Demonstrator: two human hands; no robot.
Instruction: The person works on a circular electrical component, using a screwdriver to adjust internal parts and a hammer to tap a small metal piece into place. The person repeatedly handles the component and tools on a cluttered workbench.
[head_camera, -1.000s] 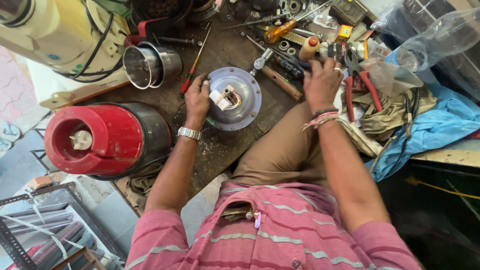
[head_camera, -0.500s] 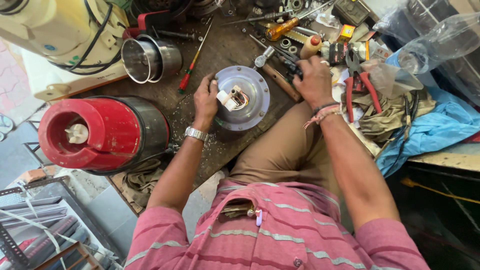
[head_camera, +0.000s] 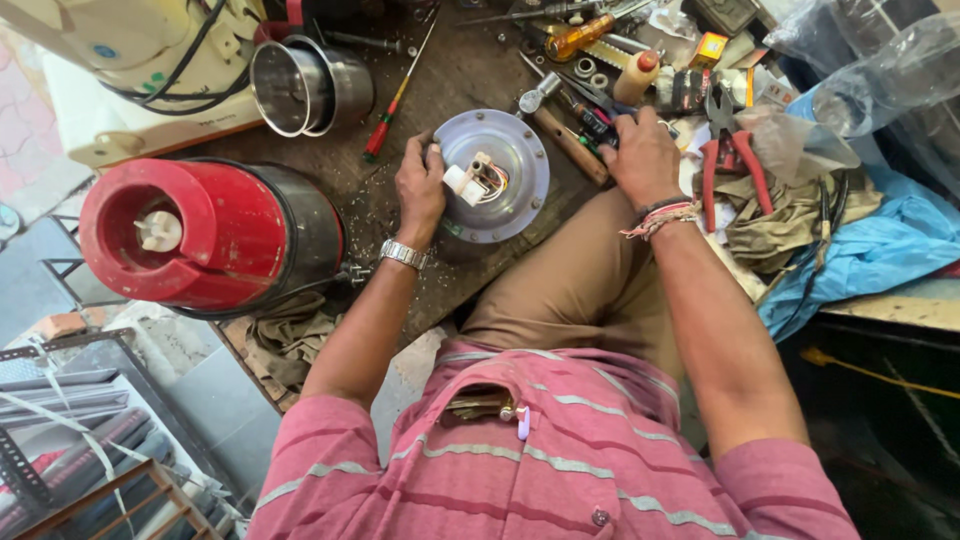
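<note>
Motor housing on cluttered, perhaps wooden workbench

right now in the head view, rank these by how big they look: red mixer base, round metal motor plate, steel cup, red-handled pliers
1. red mixer base
2. round metal motor plate, held at its edge by the left hand
3. steel cup
4. red-handled pliers, close to the cup in length but much slimmer
</note>
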